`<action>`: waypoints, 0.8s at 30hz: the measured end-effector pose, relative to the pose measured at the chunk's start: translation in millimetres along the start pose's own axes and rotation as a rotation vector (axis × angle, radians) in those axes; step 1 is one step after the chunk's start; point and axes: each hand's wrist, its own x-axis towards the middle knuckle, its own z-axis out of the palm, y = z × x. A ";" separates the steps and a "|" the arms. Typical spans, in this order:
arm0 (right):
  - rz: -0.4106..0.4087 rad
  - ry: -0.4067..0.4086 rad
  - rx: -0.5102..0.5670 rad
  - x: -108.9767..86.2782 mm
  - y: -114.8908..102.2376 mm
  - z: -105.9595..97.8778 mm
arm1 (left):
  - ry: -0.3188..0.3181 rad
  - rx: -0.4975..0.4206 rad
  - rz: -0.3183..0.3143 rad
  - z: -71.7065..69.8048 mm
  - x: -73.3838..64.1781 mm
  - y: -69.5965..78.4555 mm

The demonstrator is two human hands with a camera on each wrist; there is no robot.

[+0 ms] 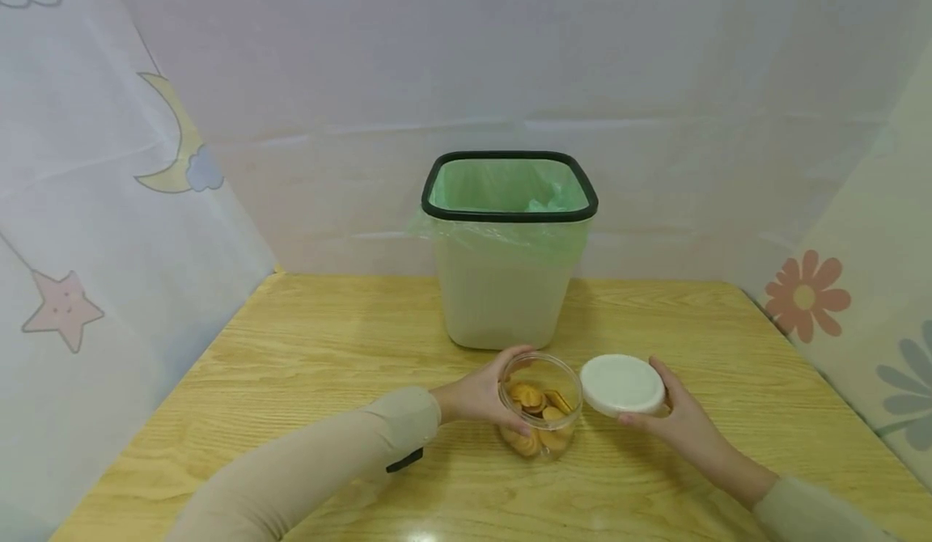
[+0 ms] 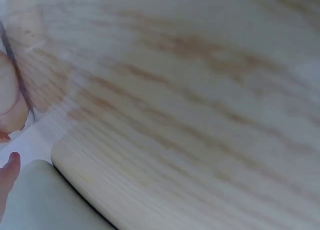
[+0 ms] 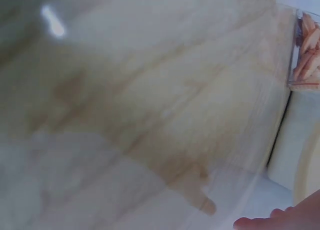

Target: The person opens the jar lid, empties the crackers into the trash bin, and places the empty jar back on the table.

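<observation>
One clear jar (image 1: 555,369) of cookies (image 1: 527,397) is at lower centre, its mouth uncovered; we see the left hand (image 1: 482,392) with fingers and thumb curled round its side. Just right of it, the right hand (image 1: 680,421) pinches a white lid (image 1: 622,383) by its right edge. Behind, we see a bin (image 1: 506,291); the table (image 1: 328,340) spreads widely to either side, its far edge crossing mid-frame.
</observation>
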 end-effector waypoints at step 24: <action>0.002 -0.094 -0.251 6.7 9.7 4.7 | -0.001 0.043 0.021 -1.6 0.3 1.8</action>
